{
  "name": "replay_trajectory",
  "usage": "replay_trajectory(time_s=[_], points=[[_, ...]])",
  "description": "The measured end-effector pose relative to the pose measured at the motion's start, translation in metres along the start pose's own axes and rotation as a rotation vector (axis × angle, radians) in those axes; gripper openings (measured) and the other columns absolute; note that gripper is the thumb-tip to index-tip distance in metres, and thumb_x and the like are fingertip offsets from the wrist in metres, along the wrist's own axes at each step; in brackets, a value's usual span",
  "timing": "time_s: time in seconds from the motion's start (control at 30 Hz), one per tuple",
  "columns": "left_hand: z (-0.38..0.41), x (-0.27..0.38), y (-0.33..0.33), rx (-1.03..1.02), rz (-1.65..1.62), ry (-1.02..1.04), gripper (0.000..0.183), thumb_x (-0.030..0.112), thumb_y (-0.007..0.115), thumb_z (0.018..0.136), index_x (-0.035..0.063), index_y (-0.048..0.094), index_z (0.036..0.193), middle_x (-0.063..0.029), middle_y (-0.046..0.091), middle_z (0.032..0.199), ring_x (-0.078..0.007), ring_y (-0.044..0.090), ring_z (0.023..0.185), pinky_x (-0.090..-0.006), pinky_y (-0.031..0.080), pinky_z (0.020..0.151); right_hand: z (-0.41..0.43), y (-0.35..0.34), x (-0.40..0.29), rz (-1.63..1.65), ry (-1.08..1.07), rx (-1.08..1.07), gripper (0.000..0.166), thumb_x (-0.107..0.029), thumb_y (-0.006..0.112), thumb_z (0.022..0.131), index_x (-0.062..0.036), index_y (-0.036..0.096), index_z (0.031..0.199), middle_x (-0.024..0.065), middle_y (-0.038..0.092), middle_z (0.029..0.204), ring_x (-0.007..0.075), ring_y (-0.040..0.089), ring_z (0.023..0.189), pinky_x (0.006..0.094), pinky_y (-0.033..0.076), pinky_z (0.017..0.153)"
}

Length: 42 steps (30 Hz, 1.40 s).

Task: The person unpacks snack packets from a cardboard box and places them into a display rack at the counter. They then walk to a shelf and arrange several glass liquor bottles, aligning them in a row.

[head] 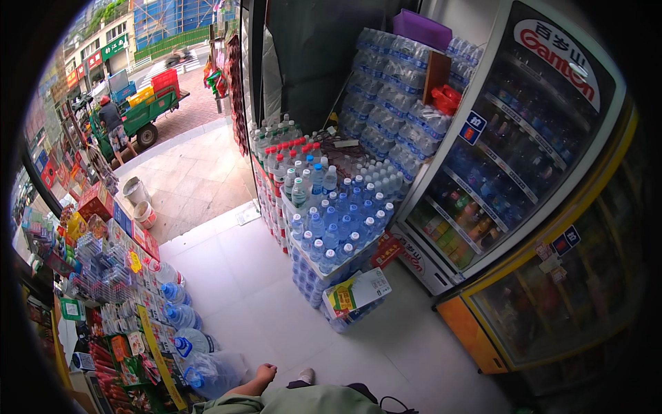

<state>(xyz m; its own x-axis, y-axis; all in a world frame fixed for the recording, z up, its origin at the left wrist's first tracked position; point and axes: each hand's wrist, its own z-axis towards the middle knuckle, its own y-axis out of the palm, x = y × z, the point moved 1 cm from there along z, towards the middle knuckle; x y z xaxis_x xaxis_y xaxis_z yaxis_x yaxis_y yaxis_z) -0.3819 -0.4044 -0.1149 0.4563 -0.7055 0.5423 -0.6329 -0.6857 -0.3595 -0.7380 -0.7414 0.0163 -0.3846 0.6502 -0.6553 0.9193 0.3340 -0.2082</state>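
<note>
My left hand (pixel 266 371) hangs low at the bottom of the view, its fingers curled in with nothing visible in them. It is nearest to the large clear water jugs with blue caps (pixel 200 340) standing on the floor to its left, and it is apart from them. A clear plastic bag (pixel 227 365) lies over the nearest jug. One of my shoes (pixel 307 375) shows just right of the hand. My right hand is out of view. Ahead stands a stack of bottled water (pixel 331 227) with a white-and-yellow carton (pixel 358 292) at its near end.
Tall drinks fridge (pixel 496 155) and yellow-framed freezer (pixel 558 290) line the right. Wrapped water packs (pixel 388 93) rise behind. A goods-laden counter (pixel 150 331) runs along the left. Beyond the doorway are two buckets (pixel 145 214), a green cargo tricycle (pixel 160 111) and a person (pixel 111 121).
</note>
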Motion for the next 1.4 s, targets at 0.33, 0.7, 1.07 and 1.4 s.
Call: replay_trajectory(time_s=[0.33,0.7,1.07,1.4], points=[[0.021,0.083,0.016,0.237,0.057,0.064,0.028,0.022,0.062,0.081,0.0015,0.065,0.1,-0.0157,0.067,0.092,-0.0294,0.064,0.09,-0.04,0.049,0.083,0.059,0.02,-0.055,-0.048,0.002,-0.05,0.015,-0.01,0.062,0.08,-0.0014,0.059,0.091,0.0131,0.059,0.069,0.0254,0.058,0.054,0.0395,0.051,0.049],[0.065,0.418,0.005,0.576,0.06,1.078,0.068,0.013,0.065,0.081,-0.0023,0.03,0.138,-0.0263,0.038,0.137,-0.0399,0.036,0.128,-0.0422,0.029,0.107,0.138,0.061,-0.163,-0.124,-0.076,-0.11,0.015,-0.01,0.062,0.079,-0.0016,0.059,0.092,0.0132,0.059,0.069,0.0254,0.058,0.053,0.0393,0.051,0.048],[0.143,0.581,0.048,0.07,0.717,1.026,0.074,0.053,0.043,0.09,0.0081,0.021,0.145,-0.0147,0.027,0.149,-0.0324,0.026,0.137,-0.0545,0.022,0.109,0.177,0.275,-0.354,-0.237,-0.332,-0.249,0.015,-0.009,0.062,0.079,-0.0019,0.059,0.092,0.0133,0.06,0.069,0.0253,0.058,0.052,0.0392,0.051,0.047],[0.135,0.59,0.068,0.07,0.922,1.129,0.078,0.058,0.038,0.09,0.0075,0.019,0.146,-0.0163,0.026,0.149,-0.0328,0.029,0.136,-0.0586,0.024,0.105,0.169,0.427,-0.454,-0.26,-0.533,-0.352,0.015,-0.009,0.063,0.079,-0.0021,0.06,0.093,0.0134,0.06,0.068,0.0253,0.058,0.052,0.039,0.051,0.047]])
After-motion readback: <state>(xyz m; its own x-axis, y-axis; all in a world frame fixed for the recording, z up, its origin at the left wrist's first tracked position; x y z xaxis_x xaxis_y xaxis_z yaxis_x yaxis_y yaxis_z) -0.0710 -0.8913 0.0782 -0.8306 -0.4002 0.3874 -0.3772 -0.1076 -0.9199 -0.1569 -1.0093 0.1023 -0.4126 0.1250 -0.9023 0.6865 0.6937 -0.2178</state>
